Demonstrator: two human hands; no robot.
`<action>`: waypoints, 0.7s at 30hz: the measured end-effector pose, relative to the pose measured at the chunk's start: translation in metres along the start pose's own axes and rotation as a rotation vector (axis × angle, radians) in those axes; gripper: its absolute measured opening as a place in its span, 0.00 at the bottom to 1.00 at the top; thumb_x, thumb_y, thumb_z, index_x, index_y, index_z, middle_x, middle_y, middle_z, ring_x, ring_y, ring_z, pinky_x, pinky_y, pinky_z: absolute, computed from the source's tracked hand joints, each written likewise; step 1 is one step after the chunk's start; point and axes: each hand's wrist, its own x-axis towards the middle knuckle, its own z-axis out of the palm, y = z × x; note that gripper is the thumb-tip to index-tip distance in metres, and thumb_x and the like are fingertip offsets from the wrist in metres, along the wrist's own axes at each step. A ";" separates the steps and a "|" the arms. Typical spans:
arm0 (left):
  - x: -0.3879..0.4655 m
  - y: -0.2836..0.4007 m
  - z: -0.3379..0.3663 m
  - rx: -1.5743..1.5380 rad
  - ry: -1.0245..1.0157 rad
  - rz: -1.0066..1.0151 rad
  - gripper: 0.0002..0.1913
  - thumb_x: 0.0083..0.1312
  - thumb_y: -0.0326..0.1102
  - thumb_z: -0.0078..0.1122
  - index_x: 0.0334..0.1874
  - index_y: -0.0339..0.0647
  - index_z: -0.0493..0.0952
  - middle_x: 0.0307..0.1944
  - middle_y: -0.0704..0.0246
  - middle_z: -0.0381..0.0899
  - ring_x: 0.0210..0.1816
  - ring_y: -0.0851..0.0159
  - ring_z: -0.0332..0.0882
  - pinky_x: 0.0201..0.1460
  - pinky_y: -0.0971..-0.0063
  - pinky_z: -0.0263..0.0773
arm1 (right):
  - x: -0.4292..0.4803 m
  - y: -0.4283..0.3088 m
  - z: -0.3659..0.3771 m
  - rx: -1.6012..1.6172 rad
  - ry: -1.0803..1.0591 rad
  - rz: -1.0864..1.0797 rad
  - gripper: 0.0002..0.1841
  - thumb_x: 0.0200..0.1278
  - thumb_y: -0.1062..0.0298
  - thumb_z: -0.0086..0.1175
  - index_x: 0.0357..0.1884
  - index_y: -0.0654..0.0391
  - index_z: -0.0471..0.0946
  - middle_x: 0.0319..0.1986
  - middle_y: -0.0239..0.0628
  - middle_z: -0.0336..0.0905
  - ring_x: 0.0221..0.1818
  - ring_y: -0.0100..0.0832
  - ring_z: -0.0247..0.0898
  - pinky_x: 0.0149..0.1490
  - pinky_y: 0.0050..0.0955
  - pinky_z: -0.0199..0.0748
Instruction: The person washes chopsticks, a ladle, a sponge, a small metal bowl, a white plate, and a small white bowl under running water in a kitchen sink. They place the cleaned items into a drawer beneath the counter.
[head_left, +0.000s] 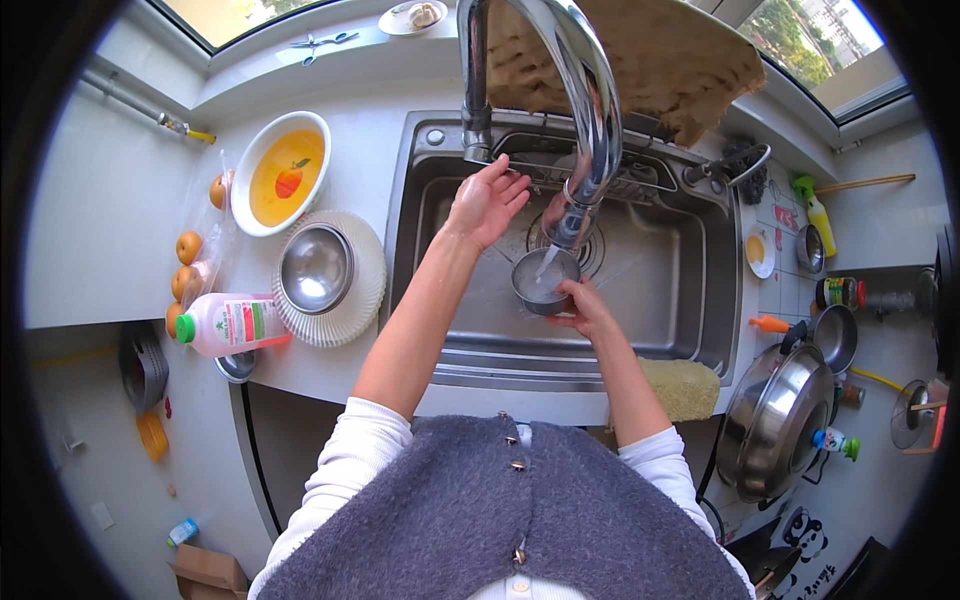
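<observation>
My right hand (583, 306) grips the rim of a small metal bowl (541, 291), thumb over the edge. Water runs into it from the curved chrome faucet (600, 97), and the water inside looks cloudy. The bowl is over the steel sink (637, 300), just in front of the drain. My left hand (491, 199) is held above the sink's left part, palm up and fingers apart, with nothing in it. It looks wet, and its fingertips are near the faucet's base. A wire rack (652, 180) spans the back of the sink.
Left of the sink are a white basin (322, 187), stacked metal bowls (315, 268) on a ribbed plastic one, and a pink liquid bottle (225, 322). A yellow-green cloth (679, 388) lies at the sink's front right. Farther right stands a lidded steel pan (776, 427). Scissors (322, 43) lie on the windowsill.
</observation>
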 end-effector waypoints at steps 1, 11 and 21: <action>0.008 0.002 0.004 -0.029 -0.028 -0.012 0.28 0.65 0.41 0.58 0.62 0.32 0.61 0.65 0.49 0.56 0.66 0.51 0.59 0.67 0.60 0.58 | 0.003 0.001 -0.003 -0.010 0.001 -0.021 0.28 0.50 0.75 0.51 0.55 0.51 0.59 0.37 0.36 0.71 0.37 0.36 0.74 0.46 0.56 0.77; 0.007 0.024 0.012 0.208 -0.153 -0.076 0.15 0.65 0.33 0.51 0.50 0.32 0.68 0.57 0.51 0.72 0.57 0.56 0.74 0.56 0.70 0.72 | 0.012 0.022 -0.017 -0.702 0.569 -1.040 0.35 0.49 0.76 0.55 0.64 0.55 0.58 0.45 0.46 0.65 0.48 0.43 0.65 0.56 0.45 0.63; -0.074 -0.039 -0.024 2.285 -0.065 0.635 0.12 0.57 0.31 0.58 0.43 0.37 0.76 0.43 0.59 0.77 0.50 0.54 0.73 0.59 0.64 0.66 | -0.073 -0.019 -0.021 -1.106 0.633 -1.907 0.23 0.61 0.83 0.47 0.60 0.57 0.65 0.54 0.48 0.63 0.57 0.49 0.60 0.62 0.42 0.57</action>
